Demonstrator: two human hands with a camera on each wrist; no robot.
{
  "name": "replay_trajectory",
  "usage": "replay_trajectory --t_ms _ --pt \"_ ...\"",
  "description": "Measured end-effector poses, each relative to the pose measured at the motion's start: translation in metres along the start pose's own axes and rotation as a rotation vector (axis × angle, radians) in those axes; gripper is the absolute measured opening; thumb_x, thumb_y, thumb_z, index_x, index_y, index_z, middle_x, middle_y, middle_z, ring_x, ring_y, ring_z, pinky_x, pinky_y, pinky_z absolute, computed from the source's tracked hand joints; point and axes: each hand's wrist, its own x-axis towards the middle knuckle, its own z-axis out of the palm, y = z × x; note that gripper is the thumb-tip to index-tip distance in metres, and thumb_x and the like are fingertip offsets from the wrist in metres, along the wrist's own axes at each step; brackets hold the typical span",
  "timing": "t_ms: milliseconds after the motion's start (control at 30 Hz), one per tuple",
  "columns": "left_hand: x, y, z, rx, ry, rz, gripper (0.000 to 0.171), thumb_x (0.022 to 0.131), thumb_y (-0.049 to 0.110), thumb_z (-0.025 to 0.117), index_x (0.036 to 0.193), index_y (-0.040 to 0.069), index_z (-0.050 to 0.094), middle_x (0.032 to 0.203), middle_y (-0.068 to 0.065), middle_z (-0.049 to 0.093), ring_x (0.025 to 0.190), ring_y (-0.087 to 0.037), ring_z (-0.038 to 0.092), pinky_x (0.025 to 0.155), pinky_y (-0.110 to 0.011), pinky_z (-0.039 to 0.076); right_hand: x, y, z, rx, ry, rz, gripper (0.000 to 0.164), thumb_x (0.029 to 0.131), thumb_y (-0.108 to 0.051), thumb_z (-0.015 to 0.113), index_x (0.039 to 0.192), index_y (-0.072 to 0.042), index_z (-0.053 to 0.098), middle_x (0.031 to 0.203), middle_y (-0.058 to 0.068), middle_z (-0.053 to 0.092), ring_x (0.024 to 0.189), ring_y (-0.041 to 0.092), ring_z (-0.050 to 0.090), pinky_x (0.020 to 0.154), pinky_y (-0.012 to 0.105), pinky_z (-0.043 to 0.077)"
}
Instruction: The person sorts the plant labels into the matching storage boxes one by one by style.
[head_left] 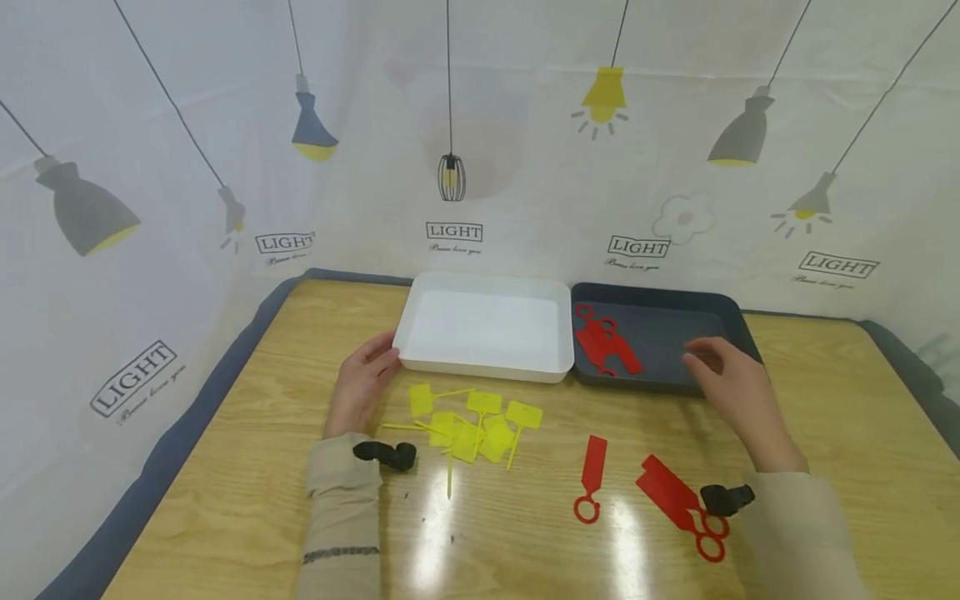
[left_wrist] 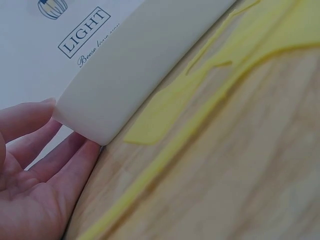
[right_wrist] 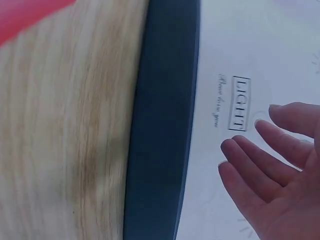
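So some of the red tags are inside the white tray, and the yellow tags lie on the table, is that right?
Not quite: those red tags are inside the dark tray, as the head view shows. The yellow tags do lie on the table.

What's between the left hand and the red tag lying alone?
Between the left hand and that red tag lies a pile of yellow tags, in the head view.

White rectangular tray (head_left: pixel 487 323) at twelve o'clock looks smooth plastic, dark-grey rectangular tray (head_left: pixel 660 329) at one matt plastic, tan wood-grain tabletop (head_left: pixel 517 533) glossy.
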Motion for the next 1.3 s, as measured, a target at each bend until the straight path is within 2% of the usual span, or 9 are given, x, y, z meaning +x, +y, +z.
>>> replay_trajectory --t_ms 267,467,633,833,1300 --pt "-0.001 0.001 0.001 0.006 -0.006 0.0 0.043 0.087 0.013 0.059 0.128 0.009 0.047 0.129 -0.008 0.045 0.114 -0.017 0.047 0.093 -0.025 0.041 -0.03 -0.011 0.001 0.041 0.03 0.039 0.048 0.092 -0.043 0.041 0.126 -0.01 0.048 0.115 0.016 0.056 0.101 0.034 0.05 0.077 0.05 0.042" --pt "-0.001 0.001 0.002 0.009 -0.012 -0.006 0.044 0.086 0.014 0.06 0.128 0.009 0.047 0.129 -0.008 0.044 0.114 -0.017 0.047 0.093 -0.025 0.041 -0.043 -0.014 0.002 0.075 0.045 0.058 0.05 0.093 -0.042 0.041 0.129 -0.009 0.046 0.119 0.019 0.053 0.105 0.038 0.049 0.078 0.053 0.042" --pt "-0.003 0.002 0.003 0.011 -0.017 -0.007 0.045 0.086 0.014 0.059 0.129 0.008 0.046 0.13 -0.008 0.044 0.115 -0.016 0.046 0.093 -0.025 0.04 -0.046 -0.014 0.004 0.097 0.043 0.088 0.052 0.092 -0.044 0.04 0.13 -0.008 0.045 0.122 0.02 0.051 0.108 0.04 0.047 0.081 0.055 0.041" --pt "-0.003 0.002 0.0 0.003 -0.037 0.003 0.046 0.086 0.014 0.059 0.129 0.007 0.046 0.13 -0.009 0.043 0.115 -0.017 0.046 0.094 -0.026 0.04 -0.047 -0.01 0.009 0.091 0.069 0.073 0.048 0.093 -0.039 0.043 0.127 -0.007 0.047 0.121 0.019 0.052 0.106 0.037 0.049 0.081 0.053 0.042" --pt "-0.001 -0.002 -0.001 -0.011 -0.04 0.029 0.045 0.087 0.013 0.058 0.129 0.006 0.045 0.131 -0.011 0.043 0.115 -0.019 0.046 0.095 -0.027 0.039 -0.047 -0.001 0.007 0.053 0.071 0.072 0.046 0.093 -0.038 0.042 0.126 -0.007 0.048 0.118 0.018 0.054 0.104 0.036 0.05 0.079 0.052 0.042"
